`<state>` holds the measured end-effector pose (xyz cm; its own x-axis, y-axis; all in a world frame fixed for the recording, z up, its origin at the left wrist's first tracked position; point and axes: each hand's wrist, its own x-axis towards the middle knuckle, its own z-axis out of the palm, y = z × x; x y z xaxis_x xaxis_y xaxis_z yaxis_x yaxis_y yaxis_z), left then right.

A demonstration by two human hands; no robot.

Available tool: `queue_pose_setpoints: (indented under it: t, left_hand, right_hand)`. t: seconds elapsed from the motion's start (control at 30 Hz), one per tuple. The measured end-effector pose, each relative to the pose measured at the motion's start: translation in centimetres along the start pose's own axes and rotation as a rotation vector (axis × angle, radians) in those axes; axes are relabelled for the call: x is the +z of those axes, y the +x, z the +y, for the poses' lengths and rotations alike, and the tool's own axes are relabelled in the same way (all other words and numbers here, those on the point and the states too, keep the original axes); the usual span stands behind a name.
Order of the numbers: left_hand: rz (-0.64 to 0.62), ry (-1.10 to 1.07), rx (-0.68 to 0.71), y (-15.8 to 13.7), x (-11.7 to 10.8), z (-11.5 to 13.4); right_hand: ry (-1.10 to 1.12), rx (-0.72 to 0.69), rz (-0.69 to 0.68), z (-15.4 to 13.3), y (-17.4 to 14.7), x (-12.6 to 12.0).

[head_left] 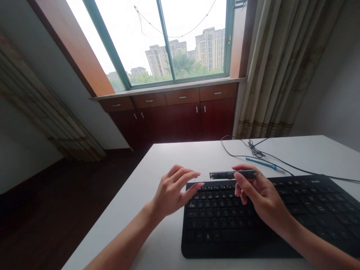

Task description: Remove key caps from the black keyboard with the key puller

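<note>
My right hand (260, 195) is closed around a slim dark bar-shaped tool, which looks like a wire keycap puller (223, 175), and holds it level above the top rows of the black keyboard (239, 234). Thin wires stick out of its left end. My left hand (178, 187) has the thumb and forefinger on either side of these wires, a small gap between the tips, and seems to grip them lightly. The keyboard's keys appear to be in place where they show; the right hand and forearm cover part of it.
A blue stick-like tool (261, 163) lies on the white table (135, 210) behind the keyboard. Beside it runs a black cable (255, 150), partly bundled. The table's left edge slants past my left forearm. Beyond stand a red-brown cabinet (171, 118), a window and curtains (270, 75).
</note>
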<state>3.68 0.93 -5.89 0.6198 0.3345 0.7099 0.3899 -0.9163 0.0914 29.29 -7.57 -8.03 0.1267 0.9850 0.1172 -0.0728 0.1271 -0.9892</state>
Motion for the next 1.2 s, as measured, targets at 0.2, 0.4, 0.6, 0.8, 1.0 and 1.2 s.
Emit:
queue_pose_setpoints:
  t: [0.2,0.4,0.6,0.8,1.0,1.2]
  left_hand:
    - [0.035,0.004,0.032,0.16,-0.12,0.24]
    - [0.036,-0.005,0.034,0.23,-0.17,0.3]
    - [0.027,0.0,0.043,0.15,-0.25,0.24]
    - [0.009,0.004,0.048,0.01,-0.28,0.09]
    - [0.014,-0.001,0.04,-0.17,-0.24,-0.05]
    - [-0.011,0.001,0.028,-0.01,-0.2,-0.14]
  right_hand:
    - [-0.024,0.004,-0.019,-0.05,0.01,0.02]
    - [-0.04,-0.005,-0.043,0.19,0.04,-0.22]
    - [-0.07,-0.005,-0.068,0.28,0.08,-0.37]
    - [-0.069,0.005,-0.063,0.16,-0.03,-0.31]
    - [-0.012,0.006,-0.032,0.17,0.05,-0.16]
    - [0.017,-0.03,-0.035,0.47,0.4,-0.37]
